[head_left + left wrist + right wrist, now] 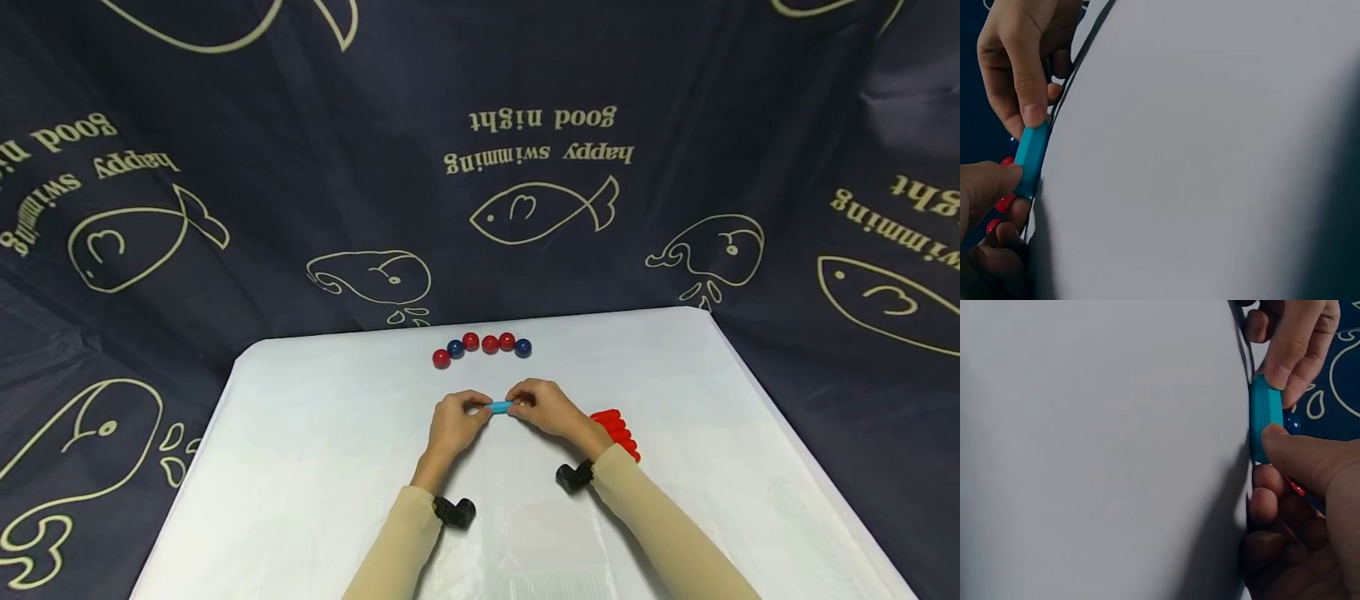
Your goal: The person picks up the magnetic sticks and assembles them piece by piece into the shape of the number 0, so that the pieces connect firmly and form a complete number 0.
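A short, bright-blue ridged stick (500, 407) lies crosswise between the two hands, over the middle of the white table. My left hand (454, 423) pinches its left end between thumb and fingers. At the other end, my right hand (550, 408) pinches it the same way. In the left wrist view the blue stick (1032, 156) shows lengthwise grooves, with the left thumb (991, 181) on its near end. The right wrist view has the stick (1265, 415) close over the table surface, the right thumb (1291, 450) pressed on it. The fingers cover both its ends.
Beyond the hands, several glossy balls, red (490, 344) and dark blue (522, 348), form a curved row near the table's far edge. Several red sticks (617, 431) lie side by side, partly behind the right forearm. A dark printed cloth (540, 275) hangs behind the white table (322, 467).
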Tool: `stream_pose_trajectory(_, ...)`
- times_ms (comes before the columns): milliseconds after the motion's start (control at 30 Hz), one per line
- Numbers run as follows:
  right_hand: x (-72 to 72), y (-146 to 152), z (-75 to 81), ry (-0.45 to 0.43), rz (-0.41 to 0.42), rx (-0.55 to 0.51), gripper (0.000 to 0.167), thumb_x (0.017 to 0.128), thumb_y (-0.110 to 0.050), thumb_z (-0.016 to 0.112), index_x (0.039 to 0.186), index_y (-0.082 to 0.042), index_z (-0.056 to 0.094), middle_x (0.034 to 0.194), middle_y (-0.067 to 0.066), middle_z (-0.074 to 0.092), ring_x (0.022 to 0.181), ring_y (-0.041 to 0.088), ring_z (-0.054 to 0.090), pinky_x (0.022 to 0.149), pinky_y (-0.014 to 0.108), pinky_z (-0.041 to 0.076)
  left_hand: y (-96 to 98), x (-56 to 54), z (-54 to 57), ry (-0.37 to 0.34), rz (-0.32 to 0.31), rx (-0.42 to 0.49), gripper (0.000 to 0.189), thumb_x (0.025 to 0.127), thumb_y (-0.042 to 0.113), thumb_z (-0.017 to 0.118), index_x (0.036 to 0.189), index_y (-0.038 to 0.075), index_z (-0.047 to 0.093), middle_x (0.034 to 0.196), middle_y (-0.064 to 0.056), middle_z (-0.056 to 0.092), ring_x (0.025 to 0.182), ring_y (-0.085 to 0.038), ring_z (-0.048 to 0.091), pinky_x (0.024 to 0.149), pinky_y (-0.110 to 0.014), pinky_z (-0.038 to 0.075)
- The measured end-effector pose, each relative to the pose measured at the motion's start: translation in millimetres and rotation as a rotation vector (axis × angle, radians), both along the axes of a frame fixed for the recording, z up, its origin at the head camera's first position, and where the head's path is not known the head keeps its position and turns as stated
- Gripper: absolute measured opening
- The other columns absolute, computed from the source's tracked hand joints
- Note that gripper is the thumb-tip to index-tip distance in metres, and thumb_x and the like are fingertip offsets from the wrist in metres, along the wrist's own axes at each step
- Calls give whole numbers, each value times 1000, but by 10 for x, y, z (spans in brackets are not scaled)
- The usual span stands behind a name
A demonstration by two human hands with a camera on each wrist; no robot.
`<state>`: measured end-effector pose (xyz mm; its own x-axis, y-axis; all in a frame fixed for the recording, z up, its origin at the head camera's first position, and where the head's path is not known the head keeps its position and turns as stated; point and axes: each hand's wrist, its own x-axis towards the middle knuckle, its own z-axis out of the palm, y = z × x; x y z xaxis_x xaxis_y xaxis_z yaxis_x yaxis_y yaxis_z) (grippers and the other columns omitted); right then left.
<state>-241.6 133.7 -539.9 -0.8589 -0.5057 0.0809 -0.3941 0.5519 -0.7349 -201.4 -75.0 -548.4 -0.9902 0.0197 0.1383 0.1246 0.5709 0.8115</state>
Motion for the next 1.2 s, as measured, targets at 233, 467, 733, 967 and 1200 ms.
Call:
stream_pose_trajectory(233, -72, 25, 104, -55, 52, 15, 17, 93, -13, 77, 107, -4, 73, 91, 2, 70, 80, 8, 59, 72, 21, 52, -5, -16, 40, -21, -3, -10, 6, 90, 14, 80, 95, 13, 82, 93, -2, 79, 99, -23, 72, 93, -48, 56)
stream_pose_trajectory(467, -299, 125, 263, -175, -53, -24, 36, 94, -25, 76, 120, -1, 69, 91, 6, 71, 70, 14, 63, 64, 25, 51, -18, -51, 59, -41, -3, 12, 6, 90, 13, 79, 95, 12, 82, 95, -3, 79, 103, -24, 72, 98, -49, 54)
stream_pose_trajectory(733, -530, 236, 353, -150, -266, 57, 39, 93, -25, 76, 120, 1, 68, 94, 12, 71, 68, 14, 62, 61, 24, 51, -10, -24, 46, -69, 10, 23, 7, 89, 14, 80, 96, 12, 82, 95, -2, 79, 101, -23, 70, 96, -48, 54)
stream_pose_trajectory(967, -664, 190, 342, -90, -331, 60, 50, 93, -19, 75, 134, 3, 60, 109, 19, 69, 92, 27, 66, 79, 37, 56, -22, -17, 50, -55, -5, 40, 7, 90, 14, 79, 96, 11, 82, 93, -2, 79, 100, -22, 71, 96, -48, 54)
stream_pose_trajectory(1200, -710, 104, 235, -71, -358, 19, 51, 94, -18, 74, 140, -1, 58, 122, 23, 69, 116, 38, 66, 101, 52, 52, -36, 3, 58, -64, 0, 35, 7, 90, 14, 79, 96, 12, 82, 93, -1, 79, 97, -21, 70, 95, -47, 54)
